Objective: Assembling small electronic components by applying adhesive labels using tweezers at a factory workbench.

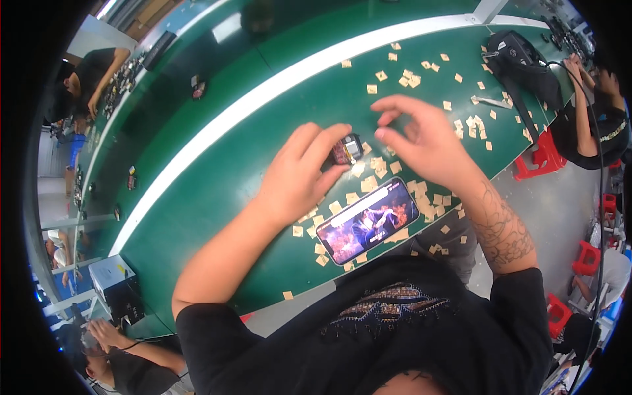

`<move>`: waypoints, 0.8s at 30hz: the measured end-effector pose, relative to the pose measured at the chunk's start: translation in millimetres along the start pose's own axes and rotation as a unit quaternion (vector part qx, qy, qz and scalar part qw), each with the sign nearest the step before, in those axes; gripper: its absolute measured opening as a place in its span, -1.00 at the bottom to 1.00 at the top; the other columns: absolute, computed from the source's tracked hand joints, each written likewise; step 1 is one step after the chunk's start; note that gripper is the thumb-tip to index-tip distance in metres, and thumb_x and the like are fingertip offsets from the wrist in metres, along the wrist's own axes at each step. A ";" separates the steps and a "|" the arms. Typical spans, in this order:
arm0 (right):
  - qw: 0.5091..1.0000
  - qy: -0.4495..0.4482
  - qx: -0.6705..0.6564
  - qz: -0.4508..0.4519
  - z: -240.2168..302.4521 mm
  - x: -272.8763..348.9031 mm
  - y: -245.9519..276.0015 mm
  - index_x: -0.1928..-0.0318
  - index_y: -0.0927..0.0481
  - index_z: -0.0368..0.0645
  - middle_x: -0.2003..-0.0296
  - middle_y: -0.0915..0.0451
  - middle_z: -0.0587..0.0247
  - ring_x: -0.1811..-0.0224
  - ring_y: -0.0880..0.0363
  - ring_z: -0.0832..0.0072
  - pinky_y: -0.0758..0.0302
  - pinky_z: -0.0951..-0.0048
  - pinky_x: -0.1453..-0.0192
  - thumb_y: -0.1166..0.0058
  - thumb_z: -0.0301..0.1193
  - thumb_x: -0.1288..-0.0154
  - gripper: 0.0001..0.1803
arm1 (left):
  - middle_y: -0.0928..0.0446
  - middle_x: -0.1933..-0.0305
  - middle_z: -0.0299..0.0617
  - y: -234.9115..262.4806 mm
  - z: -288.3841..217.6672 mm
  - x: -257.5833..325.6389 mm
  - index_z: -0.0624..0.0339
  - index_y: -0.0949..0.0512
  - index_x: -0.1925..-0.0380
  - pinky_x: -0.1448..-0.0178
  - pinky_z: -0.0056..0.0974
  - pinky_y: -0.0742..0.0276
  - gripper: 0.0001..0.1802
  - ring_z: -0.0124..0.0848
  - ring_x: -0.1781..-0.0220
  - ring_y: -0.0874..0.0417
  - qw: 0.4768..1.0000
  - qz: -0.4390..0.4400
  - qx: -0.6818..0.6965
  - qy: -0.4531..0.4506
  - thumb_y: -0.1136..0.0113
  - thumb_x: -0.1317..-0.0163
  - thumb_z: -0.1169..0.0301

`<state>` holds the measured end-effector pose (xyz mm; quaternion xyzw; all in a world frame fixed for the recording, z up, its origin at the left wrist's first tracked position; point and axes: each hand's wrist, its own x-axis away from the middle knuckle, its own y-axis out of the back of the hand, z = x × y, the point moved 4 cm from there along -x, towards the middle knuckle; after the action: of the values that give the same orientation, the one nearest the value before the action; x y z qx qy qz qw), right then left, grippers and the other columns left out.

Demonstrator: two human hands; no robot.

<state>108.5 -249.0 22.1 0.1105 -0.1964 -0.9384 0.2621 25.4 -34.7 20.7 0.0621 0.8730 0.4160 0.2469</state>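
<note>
A small dark device [348,150] is pinched at its edges by the fingers of the left hand [295,166], over the green table [197,217]; the left forearm is slanted inward. The right hand [424,141] is held just beside it, thumb and forefinger spread apart, wrist bent inward. Below both, a lit phone [368,222] is surrounded by scattered pale squares [409,78].
</note>
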 end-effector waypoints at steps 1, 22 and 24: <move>1.000 0.003 -0.004 0.028 7.2 -3.6 -2.8 -0.21 -0.67 -0.22 0.19 -0.67 0.48 0.48 -0.24 0.87 -0.24 0.67 0.44 -0.32 -0.57 -0.45 -0.64 | -0.58 0.07 -0.05 0.8 -3.0 -1.8 0.23 -0.55 -0.30 0.04 -0.14 -0.69 -0.28 -0.14 0.10 -0.69 0.999 -0.019 -0.005 -0.033 -0.63 -0.10 0.56; 0.987 0.045 0.064 -0.142 -36.7 -71.9 22.8 0.05 -0.64 -0.26 0.21 -0.67 -0.07 0.21 -0.74 0.03 -0.67 0.09 0.07 -0.24 -0.35 -0.49 -0.78 | -0.71 0.34 0.06 61.5 184.0 -115.4 0.23 -0.65 0.03 0.12 -0.05 -0.65 -0.78 -0.04 0.30 -0.77 0.956 -0.171 -0.112 0.209 -0.33 -0.36 0.44; 0.973 0.120 0.118 -0.156 -46.6 -70.5 26.0 0.06 -0.64 -0.25 0.18 -0.64 -0.08 0.13 -0.69 -0.09 -0.65 0.04 0.01 -0.14 -0.47 -0.51 -0.88 | -0.75 0.24 0.12 71.3 201.4 -114.2 0.19 -0.69 0.01 0.01 0.05 -0.67 -0.74 0.10 0.18 -0.78 0.949 -0.161 -0.167 0.214 -0.36 -0.37 0.34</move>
<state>193.7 -246.2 -1.3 0.2813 -0.2532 -0.9179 0.1196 215.1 115.6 10.9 -0.2119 0.8216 0.5145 0.1243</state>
